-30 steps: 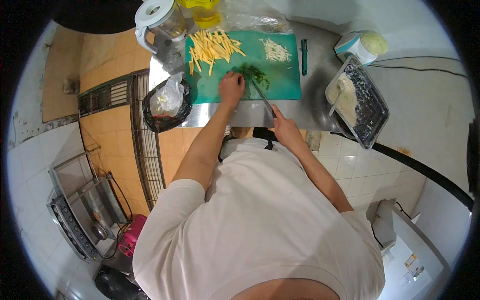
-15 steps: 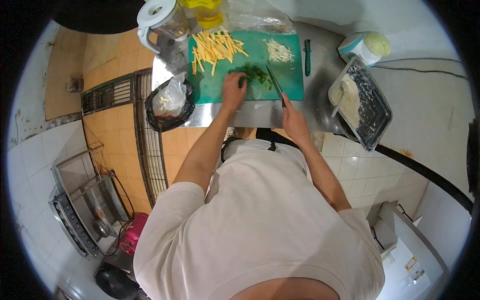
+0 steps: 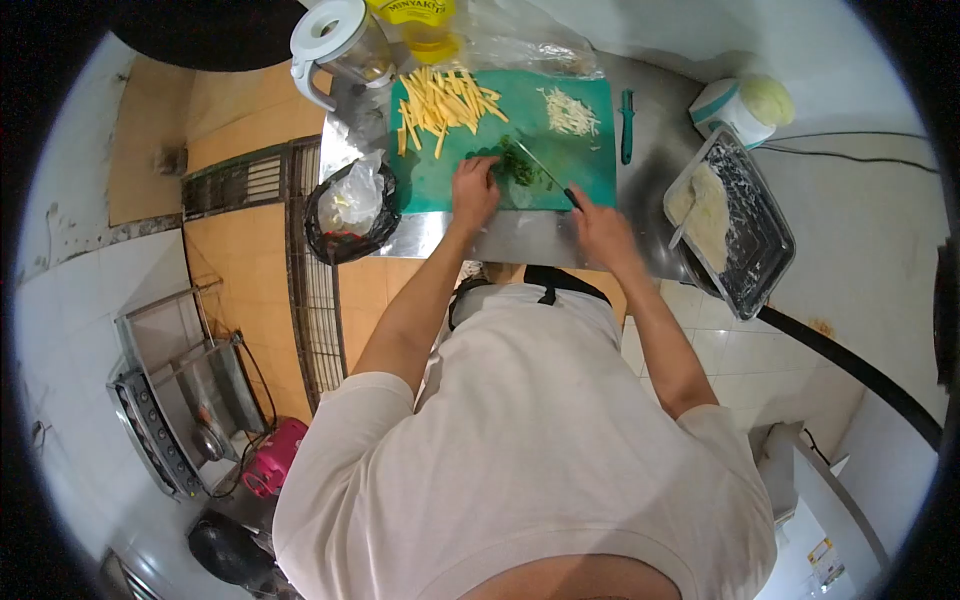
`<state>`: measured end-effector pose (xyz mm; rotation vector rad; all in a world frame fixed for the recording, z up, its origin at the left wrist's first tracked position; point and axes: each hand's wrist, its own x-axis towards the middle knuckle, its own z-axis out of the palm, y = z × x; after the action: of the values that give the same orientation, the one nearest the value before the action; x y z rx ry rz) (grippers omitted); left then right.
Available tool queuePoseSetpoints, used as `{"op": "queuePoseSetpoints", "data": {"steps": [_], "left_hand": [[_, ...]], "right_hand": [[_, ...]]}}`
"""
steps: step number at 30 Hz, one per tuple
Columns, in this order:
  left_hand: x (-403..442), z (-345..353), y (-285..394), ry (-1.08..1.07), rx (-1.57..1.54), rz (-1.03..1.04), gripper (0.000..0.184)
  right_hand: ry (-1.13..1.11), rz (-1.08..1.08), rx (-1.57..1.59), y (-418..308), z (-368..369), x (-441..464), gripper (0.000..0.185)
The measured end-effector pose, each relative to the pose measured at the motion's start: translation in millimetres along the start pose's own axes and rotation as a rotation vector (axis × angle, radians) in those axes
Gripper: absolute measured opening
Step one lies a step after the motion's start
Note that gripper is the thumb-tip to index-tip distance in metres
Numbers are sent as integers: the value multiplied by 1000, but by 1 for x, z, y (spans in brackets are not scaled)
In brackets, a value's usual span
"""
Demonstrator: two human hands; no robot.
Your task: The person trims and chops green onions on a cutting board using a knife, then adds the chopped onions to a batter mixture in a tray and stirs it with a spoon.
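On the green cutting board lies a small heap of chopped green herbs. My right hand is closed around the black handle of a kitchen knife, and the blade slants across the right side of the herbs. Just left of the heap, my left hand rests on the board with its fingers curled. Whatever may be under those fingers is hidden. Yellow cut sticks are piled at the board's back left, and shredded white pieces at its back right.
Right of the board lies a green peeler-like tool. A metal tray with pale flour-like powder stands farther right, near a white-and-teal container. A black-bagged bin hangs at left. Behind are a lidded jug and a yellow oil pouch.
The knife has tilted further left, its blade now at the herbs. The herbs look more bunched together. My left hand stays beside them, and the whole view has shifted slightly.
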<state>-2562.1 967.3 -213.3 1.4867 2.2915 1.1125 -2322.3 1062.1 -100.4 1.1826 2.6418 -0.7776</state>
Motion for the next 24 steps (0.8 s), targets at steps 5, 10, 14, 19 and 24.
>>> {"op": "queuePoseSetpoints", "data": {"steps": [5,10,14,19,24], "left_hand": [[1,-3,0,14,-22,-49,33],[1,-9,6,16,-5,-126,37],[2,-6,7,-1,111,-40,42],[4,0,19,-112,189,10,49],[-3,1,18,-122,6,-36,50]], "right_hand": [[-11,-53,-83,15,-3,37,39],[-75,-140,-167,26,-23,33,36],[-18,-109,-88,26,-29,11,34],[127,44,158,29,-5,-24,29],[193,228,324,54,60,-50,36]]}}
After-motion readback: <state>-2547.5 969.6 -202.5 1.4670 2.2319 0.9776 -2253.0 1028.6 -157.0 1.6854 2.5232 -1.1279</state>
